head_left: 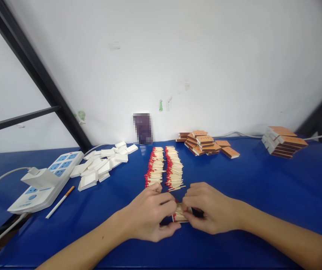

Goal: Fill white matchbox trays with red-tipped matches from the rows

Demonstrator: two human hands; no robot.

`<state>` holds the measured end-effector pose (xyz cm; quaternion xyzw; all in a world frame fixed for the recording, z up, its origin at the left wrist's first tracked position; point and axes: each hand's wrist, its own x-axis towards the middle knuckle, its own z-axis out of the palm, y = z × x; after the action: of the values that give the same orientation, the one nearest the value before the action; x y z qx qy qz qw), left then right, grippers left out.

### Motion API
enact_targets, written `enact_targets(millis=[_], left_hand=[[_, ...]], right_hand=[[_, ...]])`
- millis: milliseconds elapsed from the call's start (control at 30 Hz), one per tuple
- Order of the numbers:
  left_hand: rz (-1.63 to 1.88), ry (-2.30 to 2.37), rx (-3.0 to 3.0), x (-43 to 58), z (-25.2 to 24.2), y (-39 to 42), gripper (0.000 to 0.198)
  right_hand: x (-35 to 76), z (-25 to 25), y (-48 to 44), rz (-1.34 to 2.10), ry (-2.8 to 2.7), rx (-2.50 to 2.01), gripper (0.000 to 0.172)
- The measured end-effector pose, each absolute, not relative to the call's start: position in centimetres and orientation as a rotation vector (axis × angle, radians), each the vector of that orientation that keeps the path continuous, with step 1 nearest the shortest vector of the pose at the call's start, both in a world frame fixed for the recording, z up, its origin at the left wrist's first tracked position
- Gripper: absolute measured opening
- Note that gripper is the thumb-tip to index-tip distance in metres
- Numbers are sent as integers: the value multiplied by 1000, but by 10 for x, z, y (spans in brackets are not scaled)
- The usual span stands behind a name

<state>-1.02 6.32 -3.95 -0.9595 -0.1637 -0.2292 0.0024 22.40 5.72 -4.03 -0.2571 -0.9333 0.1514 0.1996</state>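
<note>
My left hand (152,213) and my right hand (210,210) meet low on the blue table (262,187), fingers curled and pinched around a small bundle of red-tipped matches (180,216), which seems to lie in a white inner tray. Just beyond my fingers lie two long rows of matches (164,167), red heads to the left of each row. A heap of white inner trays (101,165) lies to the left. Orange matchbox sleeves (204,143) are piled behind the rows.
A white power strip (47,180) with a plugged-in adapter and grey cables sits at the far left, a cigarette (60,201) beside it. A second stack of orange matchboxes (284,141) stands at the far right. A white wall and black frame bars are behind.
</note>
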Motion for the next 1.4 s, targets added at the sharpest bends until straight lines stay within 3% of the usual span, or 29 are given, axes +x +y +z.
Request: enact_targets(millis=[567, 967, 1400], left_hand=[[-957, -566, -2892, -10, -38, 68, 20], [-1170, -606, -2854, -1, -43, 67, 25], [-1043, -719, -2886, -7, -44, 70, 25]], right_hand=[[221, -48, 61, 84, -2334, -759, 14], [215, -45, 58, 179, -2267, -838, 22], [215, -44, 58, 176, -2243, -840, 15]])
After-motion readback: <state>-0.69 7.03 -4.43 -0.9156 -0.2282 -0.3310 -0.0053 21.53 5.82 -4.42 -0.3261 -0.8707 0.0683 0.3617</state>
